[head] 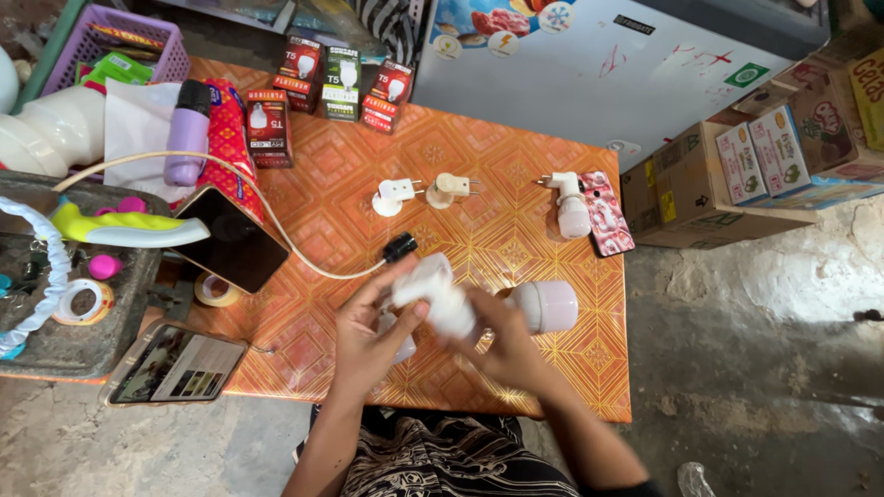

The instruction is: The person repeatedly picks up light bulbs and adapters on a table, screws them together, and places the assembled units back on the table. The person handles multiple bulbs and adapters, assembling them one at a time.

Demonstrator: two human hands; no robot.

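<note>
Evidently both hands worked one white bulb (433, 296) just above the near edge of the orange table (589, 368). The left hand (368, 336) pinched its upper end between thumb and fingers, which closed around it. The right hand (502, 348) cupped its lower part from beneath, fingers curled; blur hid how tightly. By my reading, the step in hand was a twisting or fitting of the bulb's two parts, and the next move would call for a firm counter-grip from both hands, turned squarely so nothing slipped.

Another bulb (545, 306) lay just beyond the right fingers, touching the table. Farther from the fingers lay two plug adapters (398, 194), side by side, and a third adapter with a bulb (571, 207) beside a patterned phone (608, 213). Four bulb boxes (342, 83) stood at the far edge. A black plug (400, 246) on a cream cord lay just beyond the left fingertips.
</note>
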